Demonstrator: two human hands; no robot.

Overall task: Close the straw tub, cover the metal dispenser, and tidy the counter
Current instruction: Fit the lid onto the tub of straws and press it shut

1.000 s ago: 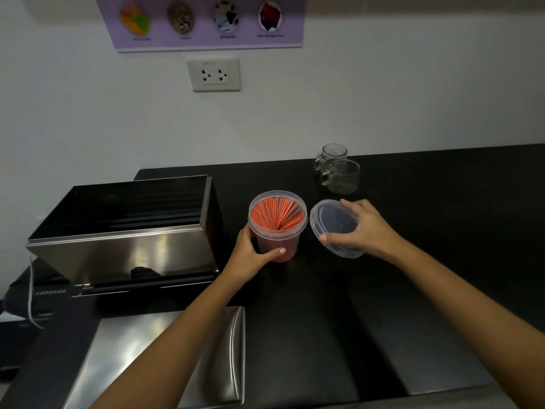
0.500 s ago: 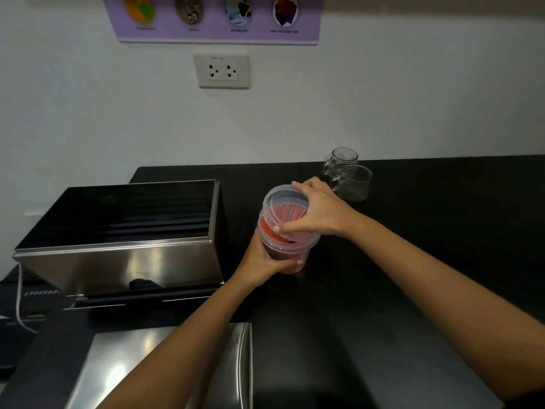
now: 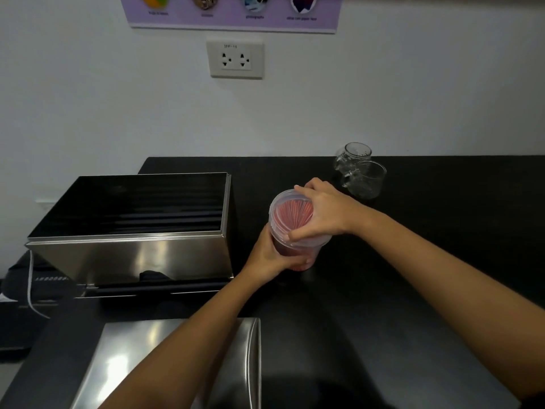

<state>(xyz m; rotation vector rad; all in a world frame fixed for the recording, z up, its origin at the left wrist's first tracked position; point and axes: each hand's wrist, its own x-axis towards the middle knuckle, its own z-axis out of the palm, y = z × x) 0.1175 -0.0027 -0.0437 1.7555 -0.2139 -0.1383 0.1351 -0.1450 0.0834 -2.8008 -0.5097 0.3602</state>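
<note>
A clear plastic tub of red straws (image 3: 306, 256) stands on the black counter (image 3: 413, 261). My left hand (image 3: 269, 255) wraps around the tub's lower wall. The clear round lid (image 3: 283, 214) lies on the tub's mouth, and my right hand (image 3: 324, 212) presses down on its right half with fingers over the rim. To the left stands the open metal dispenser (image 3: 132, 231), its dark inside showing. Its flat steel cover (image 3: 236, 364) lies on the counter near me, partly under my left forearm.
Two clear glass mugs (image 3: 362, 178) stand behind the tub near the wall. A wall socket (image 3: 235, 59) and a purple poster (image 3: 236, 13) hang above. A dark device with a white cord (image 3: 29, 287) sits left of the dispenser.
My right hand picked the lid up from the counter beside the tub and set it on the tub's mouth; it now lies flatter than half a second ago. My left hand kept its hold.
</note>
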